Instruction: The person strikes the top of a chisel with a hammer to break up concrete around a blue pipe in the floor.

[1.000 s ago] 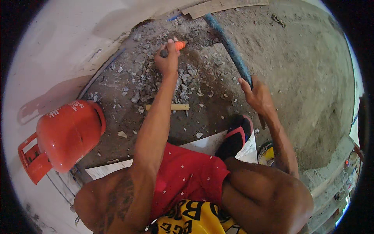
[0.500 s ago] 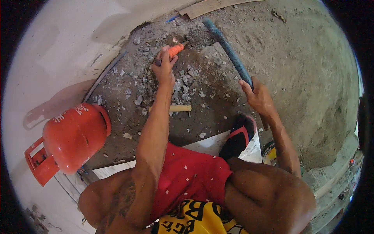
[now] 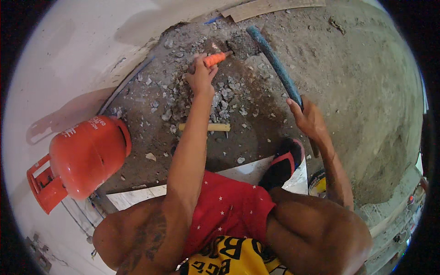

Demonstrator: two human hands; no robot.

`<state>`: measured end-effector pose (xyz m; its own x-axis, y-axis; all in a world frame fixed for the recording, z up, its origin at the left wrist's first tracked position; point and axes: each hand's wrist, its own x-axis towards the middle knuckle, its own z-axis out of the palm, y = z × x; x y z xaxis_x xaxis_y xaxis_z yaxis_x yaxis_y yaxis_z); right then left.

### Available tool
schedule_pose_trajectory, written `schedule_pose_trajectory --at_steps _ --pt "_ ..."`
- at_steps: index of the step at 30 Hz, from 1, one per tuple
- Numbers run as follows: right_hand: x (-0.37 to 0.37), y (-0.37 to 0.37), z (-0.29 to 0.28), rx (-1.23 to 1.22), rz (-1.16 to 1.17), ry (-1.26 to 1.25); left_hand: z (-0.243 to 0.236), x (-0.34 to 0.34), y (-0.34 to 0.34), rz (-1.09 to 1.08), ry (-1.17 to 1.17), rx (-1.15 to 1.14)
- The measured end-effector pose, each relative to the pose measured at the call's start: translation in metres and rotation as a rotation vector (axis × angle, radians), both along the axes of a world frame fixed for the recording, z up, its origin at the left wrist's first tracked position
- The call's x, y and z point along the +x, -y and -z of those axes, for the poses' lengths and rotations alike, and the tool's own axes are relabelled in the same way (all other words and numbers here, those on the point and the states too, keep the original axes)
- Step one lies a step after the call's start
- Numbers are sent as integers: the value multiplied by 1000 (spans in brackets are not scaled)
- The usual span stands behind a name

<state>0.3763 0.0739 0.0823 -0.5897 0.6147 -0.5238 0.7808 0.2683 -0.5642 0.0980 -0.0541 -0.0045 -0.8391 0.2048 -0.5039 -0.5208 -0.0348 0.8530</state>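
My left hand (image 3: 201, 79) is closed around the near end of a chisel with an orange grip (image 3: 214, 59). Its tip points right, at a dark hole in the broken ground. Part of its near end is hidden by my fingers. In my right hand (image 3: 311, 118) is a long blue-grey bar (image 3: 276, 64), gripped near its lower end. The bar slants up and left, its far end over the dirt right of the hole and apart from the chisel. Grey rubble (image 3: 224, 98) lies below and right of my left hand.
A red gas cylinder (image 3: 89, 153) lies tilted beside the white wall (image 3: 59, 78) at left. A short yellowish stick (image 3: 217, 127) lies below the rubble. My shod foot (image 3: 284, 162) rests by a white tile (image 3: 238, 171). A flat board (image 3: 275, 8) lies at the far edge.
The view has shifted slightly, so the ground and both hands appear a little farther right. The chisel looks slightly flatter. Both hands keep their holds.
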Motion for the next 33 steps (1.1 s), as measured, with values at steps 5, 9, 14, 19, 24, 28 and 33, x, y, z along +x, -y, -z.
schedule_pose_trajectory --at_steps 5,9,14,19,24,28,33 --pt "5 1 7 -7 -12 25 3 12 18 -181 289 249" --pt "12 1 7 -26 27 15 -22 13 1 95 -172 -80" --pt "9 1 7 8 10 38 -39 20 -23 293 -575 -427" --pt "6 3 3 -4 2 61 -15 25 -35 136 -583 -300" --pt "10 4 6 -12 -19 108 -3 23 -24 54 -95 -57" --pt "15 5 13 -46 44 11 1 25 -22 -73 -52 129" --pt "13 0 9 -141 58 48 15 9 -7 -443 453 603"
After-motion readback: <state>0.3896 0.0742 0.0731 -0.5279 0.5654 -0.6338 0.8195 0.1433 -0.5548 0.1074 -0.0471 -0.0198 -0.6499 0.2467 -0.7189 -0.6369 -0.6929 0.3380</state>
